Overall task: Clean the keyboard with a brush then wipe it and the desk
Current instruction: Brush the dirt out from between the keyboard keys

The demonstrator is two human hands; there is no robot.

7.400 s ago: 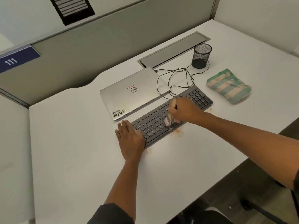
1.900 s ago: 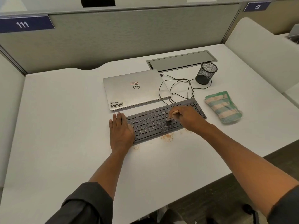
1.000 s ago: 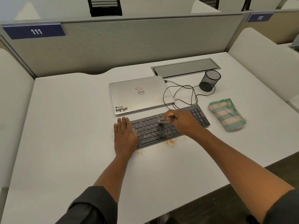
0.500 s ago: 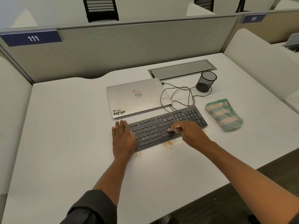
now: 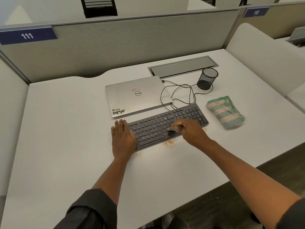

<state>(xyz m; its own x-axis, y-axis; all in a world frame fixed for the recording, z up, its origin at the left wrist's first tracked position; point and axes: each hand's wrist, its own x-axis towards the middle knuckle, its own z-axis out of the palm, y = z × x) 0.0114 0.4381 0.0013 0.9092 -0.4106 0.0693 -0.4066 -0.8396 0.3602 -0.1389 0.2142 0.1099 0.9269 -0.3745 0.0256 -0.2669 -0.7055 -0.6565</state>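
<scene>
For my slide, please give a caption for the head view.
Right hand brushes the keyboard with a brush while the left hand rests flat on its end.

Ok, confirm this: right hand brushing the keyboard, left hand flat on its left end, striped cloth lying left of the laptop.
One thing is off: the striped cloth lies right of the keyboard, not left of the laptop, as the head view shows. The right hand with the brush and the flat left hand are as stated.
</scene>
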